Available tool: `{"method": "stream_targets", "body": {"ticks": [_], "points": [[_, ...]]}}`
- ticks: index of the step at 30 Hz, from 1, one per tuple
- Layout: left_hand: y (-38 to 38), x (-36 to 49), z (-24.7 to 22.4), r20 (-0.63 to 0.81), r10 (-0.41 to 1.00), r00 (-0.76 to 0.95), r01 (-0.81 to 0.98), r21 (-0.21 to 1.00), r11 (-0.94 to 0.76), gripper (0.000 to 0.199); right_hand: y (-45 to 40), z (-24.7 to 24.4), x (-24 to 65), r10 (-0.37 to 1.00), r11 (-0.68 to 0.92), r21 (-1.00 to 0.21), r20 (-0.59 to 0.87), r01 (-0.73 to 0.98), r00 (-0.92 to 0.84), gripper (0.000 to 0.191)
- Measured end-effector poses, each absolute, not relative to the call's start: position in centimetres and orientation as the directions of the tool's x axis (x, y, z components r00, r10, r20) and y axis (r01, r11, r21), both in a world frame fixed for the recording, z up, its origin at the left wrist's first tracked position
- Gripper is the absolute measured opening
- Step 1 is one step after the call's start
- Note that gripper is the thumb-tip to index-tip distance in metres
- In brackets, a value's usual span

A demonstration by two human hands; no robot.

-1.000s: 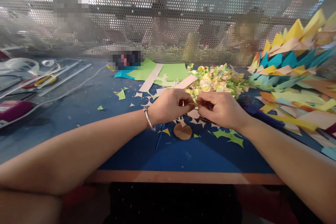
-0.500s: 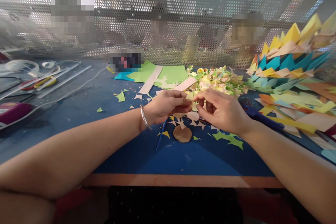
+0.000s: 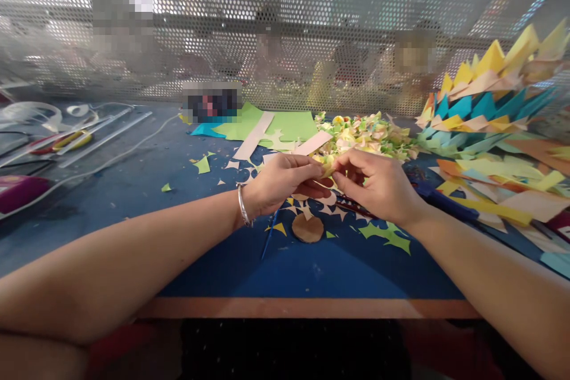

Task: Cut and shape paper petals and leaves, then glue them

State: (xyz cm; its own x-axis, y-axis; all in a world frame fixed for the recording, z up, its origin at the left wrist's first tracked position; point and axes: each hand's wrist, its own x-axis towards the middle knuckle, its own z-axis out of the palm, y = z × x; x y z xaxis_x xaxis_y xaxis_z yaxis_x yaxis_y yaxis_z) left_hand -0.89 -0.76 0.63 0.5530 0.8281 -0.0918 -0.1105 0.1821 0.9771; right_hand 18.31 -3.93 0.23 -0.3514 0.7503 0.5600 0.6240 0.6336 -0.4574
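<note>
A small yellow paper piece (image 3: 327,165) is pinched between my two hands above the table. My left hand (image 3: 287,181), with a silver bangle at the wrist, grips its left side. From the right, the thumb and fingertips of my right hand (image 3: 376,181) close on the same piece; its exact shape is partly covered by my fingers. Below them lie a round brown disc (image 3: 307,228), pale paper scraps (image 3: 304,210) and a thin blue stick (image 3: 269,237). Behind my hands is a heap of small paper flowers (image 3: 365,133).
Green paper sheets (image 3: 294,124) lie at the back. Folded-paper stacks (image 3: 485,107), loose paper strips (image 3: 503,190) and a dark blue-handled tool (image 3: 445,199) are on the right. Left are clear sticks (image 3: 107,139), a white cord (image 3: 138,151) and a purple object (image 3: 22,193). A perforated screen (image 3: 285,35) stands behind.
My fingers have shifted on the paper piece, which now looks yellower and more curled. The round pale piece seen below my fingers is now hidden or gone. The view has moved slightly.
</note>
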Motion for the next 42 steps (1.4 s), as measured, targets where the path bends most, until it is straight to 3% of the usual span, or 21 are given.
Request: {"method": "stream_targets", "body": {"ticks": [6,12,18,25,33,42], "points": [[-0.9,-1.1,0.2,0.063,0.810,0.584,-0.057,0.998,-0.037,0.013,-3.9,0.1,18.3,0.818,0.549,-0.563,0.513,0.617,-0.259,0.010],[-0.5,-0.9,-0.2,0.095,0.832,0.547,0.028,0.991,-0.132,0.019,-3.9,0.1,18.1,0.842,0.521,-0.606,0.482,0.601,-0.244,0.011],[-0.5,-1.0,-0.3,0.100,0.842,0.530,0.040,0.989,-0.142,0.023,-3.9,0.3,18.0,0.847,0.513,-0.612,0.474,0.602,-0.241,0.014],[-0.5,-1.0,-0.4,0.093,0.847,0.524,0.082,0.984,-0.159,0.014,-3.8,0.3,18.0,0.853,0.506,-0.615,0.460,0.605,-0.245,0.020],[-0.3,-1.2,-0.4,0.163,0.819,0.550,0.139,0.949,-0.283,0.011,-3.8,0.2,18.0,0.850,0.523,-0.651,0.445,0.550,-0.282,0.012],[-0.5,-1.0,-0.2,0.055,0.810,0.584,0.089,0.987,-0.131,0.009,-4.0,0.4,18.0,0.845,0.533,-0.678,0.455,0.506,-0.281,0.011]]}}
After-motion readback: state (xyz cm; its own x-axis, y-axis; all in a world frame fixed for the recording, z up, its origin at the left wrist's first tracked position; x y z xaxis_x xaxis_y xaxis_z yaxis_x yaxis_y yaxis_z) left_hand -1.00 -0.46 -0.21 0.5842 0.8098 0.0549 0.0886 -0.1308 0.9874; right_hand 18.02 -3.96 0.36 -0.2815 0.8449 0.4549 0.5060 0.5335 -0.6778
